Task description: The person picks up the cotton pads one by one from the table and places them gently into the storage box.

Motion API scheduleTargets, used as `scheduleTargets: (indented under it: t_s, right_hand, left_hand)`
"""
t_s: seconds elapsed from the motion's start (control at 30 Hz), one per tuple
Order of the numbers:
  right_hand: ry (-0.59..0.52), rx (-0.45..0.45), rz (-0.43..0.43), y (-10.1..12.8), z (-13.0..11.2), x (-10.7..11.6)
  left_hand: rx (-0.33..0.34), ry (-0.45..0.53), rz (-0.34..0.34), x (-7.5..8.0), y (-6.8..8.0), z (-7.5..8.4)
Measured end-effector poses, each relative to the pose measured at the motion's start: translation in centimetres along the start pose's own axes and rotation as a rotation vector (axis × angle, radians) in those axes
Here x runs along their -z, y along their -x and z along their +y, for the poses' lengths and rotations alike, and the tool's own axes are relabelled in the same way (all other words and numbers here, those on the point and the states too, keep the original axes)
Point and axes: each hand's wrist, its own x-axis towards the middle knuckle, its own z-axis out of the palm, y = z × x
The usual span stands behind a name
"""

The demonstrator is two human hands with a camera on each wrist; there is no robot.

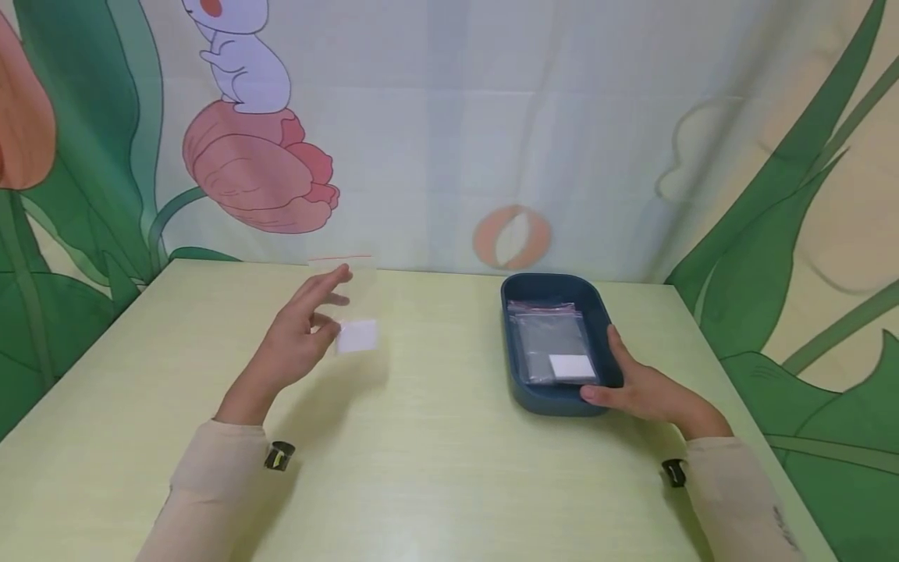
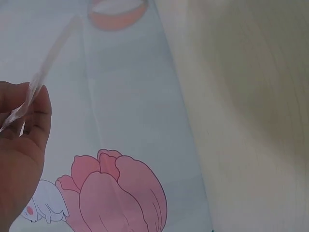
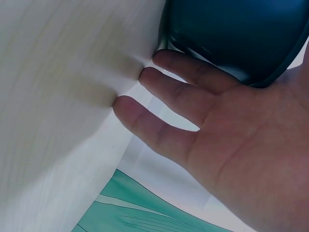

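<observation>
Soft, even light fills the head view, bright without harsh glare; the pale table shows only a mild sheen. Faint, diffuse shadows fall on the table below the left hand and beside the blue tray, suggesting light from above. The head view is fairly sharp, though the clear bag is slightly smeared. The left wrist view is washed out and soft, with the hand at its edge blurred. The right wrist view is close and soft-focused, its tabletop overexposed to near white.

A pale wooden table stands before a tulip-printed curtain.
</observation>
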Motion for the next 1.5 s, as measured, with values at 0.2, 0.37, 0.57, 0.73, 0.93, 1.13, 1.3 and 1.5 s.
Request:
scheduleTargets:
  t_s: [0.2, 0.37, 0.57, 0.73, 0.93, 1.13, 1.3, 1.5]
  right_hand:
    - [0.002, 0.026, 0.002, 0.0, 0.1, 0.1]
    - [-0.001, 0.016, 0.002, 0.1, 0.1, 0.1]
    - [-0.008, 0.006, 0.002, 0.0, 0.1, 0.0]
    - [-0.007, 0.006, 0.002, -0.1, 0.2, -0.1]
    - [-0.008, 0.013, 0.010, 0.0, 0.3, 0.1]
    - [-0.005, 0.013, 0.009, -0.2, 0.4, 0.0]
    - [0.008, 0.007, 0.009, -0.2, 0.3, 0.0]
    - [0.006, 0.016, 0.005, -0.1, 0.2, 0.1]
  left_hand:
    - [0.101, -0.036, -0.118, -1.5, -0.6, 0.8]
    - [0.158, -0.020, -0.201, -3.5, -1.6, 1.9]
    - [0.158, 0.007, -0.218, -6.6, -2.9, 2.6]
    - [0.150, 0.035, -0.226, -8.9, -3.9, 3.3]
    - [0.141, 0.053, -0.235, -11.2, -5.3, 4.1]
    - [0.124, 0.075, -0.249, -13.6, -6.9, 5.0]
    - [0.113, 0.091, -0.282, -15.8, -8.4, 5.7]
    - [0.128, 0.080, -0.351, -18.5, -10.6, 6.2]
